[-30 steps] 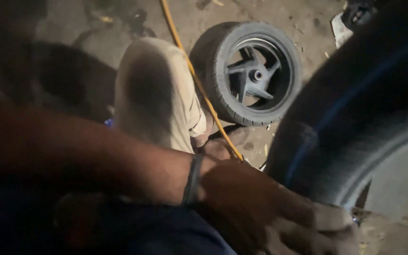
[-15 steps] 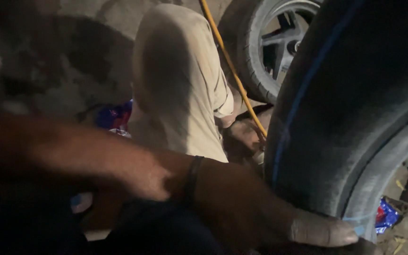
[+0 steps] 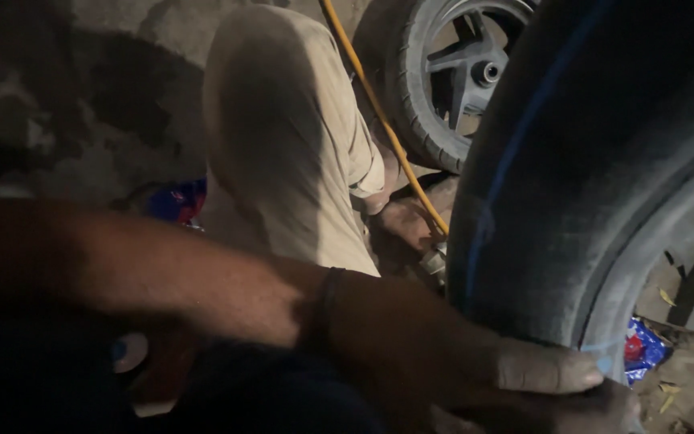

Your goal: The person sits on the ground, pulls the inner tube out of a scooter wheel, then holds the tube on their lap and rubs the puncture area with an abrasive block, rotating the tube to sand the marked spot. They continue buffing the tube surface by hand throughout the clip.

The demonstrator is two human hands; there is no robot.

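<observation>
My left forearm, with a dark band at the wrist, crosses the frame from the left. My left hand (image 3: 544, 370) grips the lower rim edge of a large black tyre (image 3: 572, 177) that stands upright and fills the right side; a thin blue line runs along its tread. Just beneath that hand a darker shape at the bottom edge looks like my right hand (image 3: 596, 410) against the same tyre, its fingers too dark to read. A yellow hose (image 3: 379, 120) runs down from the top to a metal nozzle (image 3: 435, 261) beside the tyre.
A bent knee in beige trousers (image 3: 283, 145) sits in the middle, a bare foot (image 3: 407, 225) below it. A small wheel with a spoked rim (image 3: 459, 72) lies on the dirt floor behind. A blue wrapper (image 3: 644, 350) lies under the tyre; a blue-red object (image 3: 174, 201) at left.
The view has closed in on the large tyre, which now fills the right side. The small wheel has shifted up to the top edge. My left hand has slid right along the tyre's lower edge.
</observation>
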